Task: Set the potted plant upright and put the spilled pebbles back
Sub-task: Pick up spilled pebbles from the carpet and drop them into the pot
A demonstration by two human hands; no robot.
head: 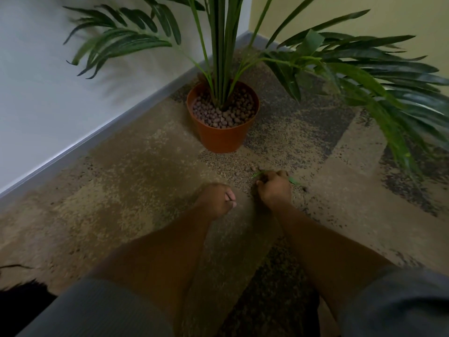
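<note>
We see open brown mottled carpet (pixel 136 171) between our hands and the round terracotta-orange plastic pot (pixel 222 117), so a straight path to it is free. Long green palm fronds (pixel 364 76) droop low on the right, crowding that side, and others (pixel 116 42) spread on the left. The pale wall with its grey skirting board (pixel 102 135) closes off the left.

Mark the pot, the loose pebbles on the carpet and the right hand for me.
pot (pixel 220 137): head view, on its orange front wall.
loose pebbles (pixel 251 169): head view, on the small cluster just beyond the right hand.
right hand (pixel 274 190): head view, on the back of the hand.
</note>
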